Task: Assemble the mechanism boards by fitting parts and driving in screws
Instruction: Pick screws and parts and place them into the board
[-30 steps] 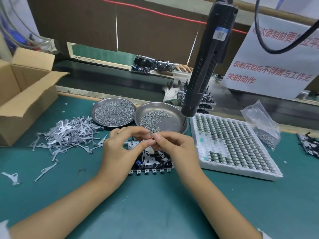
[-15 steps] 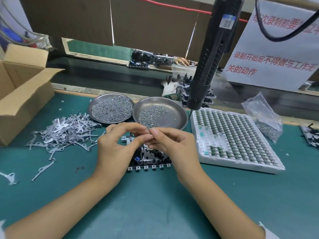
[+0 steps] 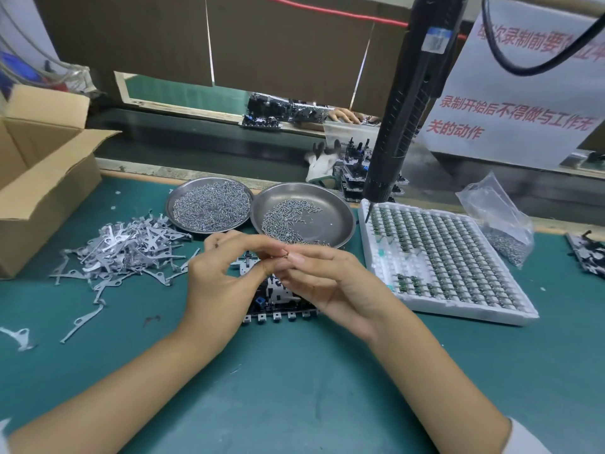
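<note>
We see both hands meet above the mechanism board (image 3: 278,301), which lies flat on the green mat (image 3: 294,388) directly under the fingertips. The left hand (image 3: 219,283) has thumb and first finger curled into a ring, and their tips touch the tips of the right hand (image 3: 330,286). Between these tips sits a tiny screw (image 3: 285,255); it is too small for us to tell which hand really pinches it. Just beyond the fingers stand two round metal dishes: the left dish (image 3: 209,204) full of screws, the right dish (image 3: 304,214) partly filled. To the left of the fingers lies a heap of grey metal levers (image 3: 124,250). To the right is a white tray (image 3: 445,263) of small parts, and above it hangs the black electric screwdriver (image 3: 402,119)
</note>
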